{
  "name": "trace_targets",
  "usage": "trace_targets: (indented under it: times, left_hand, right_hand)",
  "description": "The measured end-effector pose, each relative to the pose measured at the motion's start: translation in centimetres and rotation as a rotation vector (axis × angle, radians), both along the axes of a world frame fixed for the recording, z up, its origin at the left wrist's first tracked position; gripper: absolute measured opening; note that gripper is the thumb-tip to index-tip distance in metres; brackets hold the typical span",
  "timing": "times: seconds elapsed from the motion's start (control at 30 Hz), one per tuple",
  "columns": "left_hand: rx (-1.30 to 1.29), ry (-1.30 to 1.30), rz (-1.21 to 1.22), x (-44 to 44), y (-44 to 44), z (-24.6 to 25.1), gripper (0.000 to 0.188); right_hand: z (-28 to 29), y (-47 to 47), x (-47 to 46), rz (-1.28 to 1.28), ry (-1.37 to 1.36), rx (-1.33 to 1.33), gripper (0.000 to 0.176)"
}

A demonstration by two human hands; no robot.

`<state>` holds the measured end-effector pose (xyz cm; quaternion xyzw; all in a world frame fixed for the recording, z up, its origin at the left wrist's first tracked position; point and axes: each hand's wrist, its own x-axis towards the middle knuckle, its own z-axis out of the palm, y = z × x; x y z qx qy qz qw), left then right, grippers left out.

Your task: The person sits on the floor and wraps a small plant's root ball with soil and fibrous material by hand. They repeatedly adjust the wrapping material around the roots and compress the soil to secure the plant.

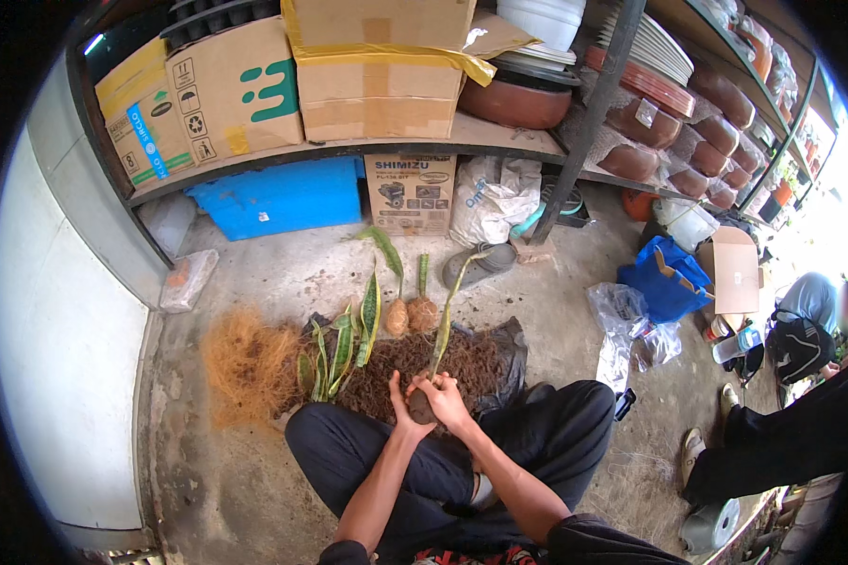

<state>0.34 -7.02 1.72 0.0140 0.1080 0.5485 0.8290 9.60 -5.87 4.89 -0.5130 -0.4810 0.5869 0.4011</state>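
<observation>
Both my left hand (408, 406) and my right hand (444, 401) are closed around a dark soil ball (421, 408) above my crossed legs. From the ball a long snake plant leaf (444, 332) rises, leaning to the right. Beneath it, brown fibrous potting mix (473, 357) lies heaped on a black plastic sheet (514, 353). Left of my hands are several variegated snake plant leaves (343, 349). Beyond the mix stand two fibre-wrapped root balls (396, 318), each with a leaf upright. A pile of orange-brown coconut fibre (244, 367) lies at the left.
A pair of grey clogs (479, 265) sits beyond the plants, before a shelf (339, 147) with cardboard boxes. Under it are a blue container (283, 198) and a pump box (410, 194). Bags (668, 279) lie at right, near other people's legs (763, 445). A white panel (71, 311) borders the left.
</observation>
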Motion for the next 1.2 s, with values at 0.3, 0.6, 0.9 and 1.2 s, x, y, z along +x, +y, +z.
trace_targets:
  times: [0.3, 0.6, 0.9, 1.2]
  left_hand:
    - [-0.230, 0.131, -0.046, 1.5, 0.9, 0.5, 0.065]
    - [-0.203, 0.141, 0.192, 0.9, 1.3, -6.3, 0.044]
    - [-0.266, 0.283, 0.194, 1.3, 1.1, -4.5, 0.046]
    - [-0.325, 0.261, 0.107, 0.7, 0.6, -5.0, 0.044]
  right_hand:
    - [7.0, 1.7, 2.4, -0.074, -0.420, 0.303, 0.025]
    - [2.3, 0.0, 0.1, 0.243, -0.771, 0.755, 0.045]
    - [3.6, 1.9, 1.6, 0.462, -0.724, 0.744, 0.057]
    - [4.1, 2.0, 2.0, 0.546, -0.554, 0.414, 0.061]
